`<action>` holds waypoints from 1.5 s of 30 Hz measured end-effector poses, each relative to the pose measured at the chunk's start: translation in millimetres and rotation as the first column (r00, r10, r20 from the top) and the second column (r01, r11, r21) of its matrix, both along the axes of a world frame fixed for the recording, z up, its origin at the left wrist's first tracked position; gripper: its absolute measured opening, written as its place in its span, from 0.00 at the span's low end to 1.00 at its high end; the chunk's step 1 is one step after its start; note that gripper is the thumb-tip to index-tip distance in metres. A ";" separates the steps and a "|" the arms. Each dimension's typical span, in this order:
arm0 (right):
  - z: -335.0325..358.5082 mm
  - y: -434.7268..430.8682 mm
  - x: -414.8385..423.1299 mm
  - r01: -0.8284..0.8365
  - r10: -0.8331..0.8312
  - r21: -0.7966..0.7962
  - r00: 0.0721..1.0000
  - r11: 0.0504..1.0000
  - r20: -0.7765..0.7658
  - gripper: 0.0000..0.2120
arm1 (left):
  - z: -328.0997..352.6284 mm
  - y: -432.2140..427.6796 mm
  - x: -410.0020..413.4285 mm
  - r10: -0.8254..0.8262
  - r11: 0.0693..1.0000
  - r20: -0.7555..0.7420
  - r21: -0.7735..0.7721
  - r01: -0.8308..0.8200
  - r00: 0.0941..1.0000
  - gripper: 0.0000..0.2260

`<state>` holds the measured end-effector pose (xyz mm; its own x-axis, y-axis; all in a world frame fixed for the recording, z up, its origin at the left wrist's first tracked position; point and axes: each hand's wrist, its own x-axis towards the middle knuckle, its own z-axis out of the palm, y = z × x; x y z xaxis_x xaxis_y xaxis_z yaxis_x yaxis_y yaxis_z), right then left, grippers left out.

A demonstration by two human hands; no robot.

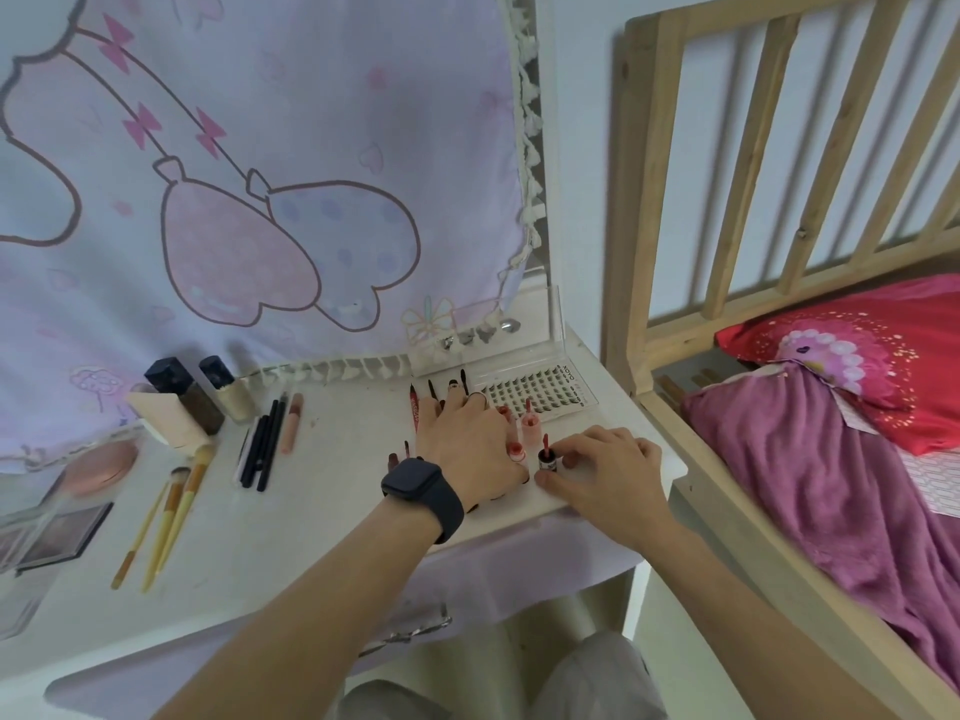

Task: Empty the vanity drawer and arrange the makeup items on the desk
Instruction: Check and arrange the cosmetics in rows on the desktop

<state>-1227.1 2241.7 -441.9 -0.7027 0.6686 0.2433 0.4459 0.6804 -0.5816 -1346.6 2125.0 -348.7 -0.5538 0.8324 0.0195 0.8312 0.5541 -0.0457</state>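
Head view: my left hand (467,449) lies flat with fingers spread at the right end of the desk (337,459), released. It hides most of the lip tubes (530,431) under it. My right hand (608,470) pinches a small dark bottle (547,463) near the desk's front edge, red tip up, label unreadable. The lash tray (535,397) is just behind. The brushes (176,506) lie well to the left. The palette (62,532) is cut off at the frame edge.
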 end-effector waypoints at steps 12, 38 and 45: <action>5.3 -0.6 6.8 -0.045 0.045 -0.063 0.999 0.997 0.003 0.17 | 11.2 -14.6 -1.9 0.001 0.994 0.065 0.105 -0.008 0.998 0.13; 35.4 -191.7 -46.9 -0.436 0.438 0.062 0.898 0.898 -0.026 0.14 | -52.3 -224.5 -88.2 0.306 0.730 0.343 0.514 -0.450 0.888 0.10; 34.1 -210.9 -125.6 -0.489 0.464 0.160 0.869 0.857 0.171 0.22 | -48.4 -228.9 -131.8 0.321 0.750 0.281 0.508 -0.424 0.904 0.13</action>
<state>-1352.7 2030.8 -407.7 -0.9555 0.1925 0.2235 0.0964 0.9199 -0.3800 -1478.3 1896.1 -397.1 -0.8548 0.4350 0.2829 0.5189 0.7091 0.4774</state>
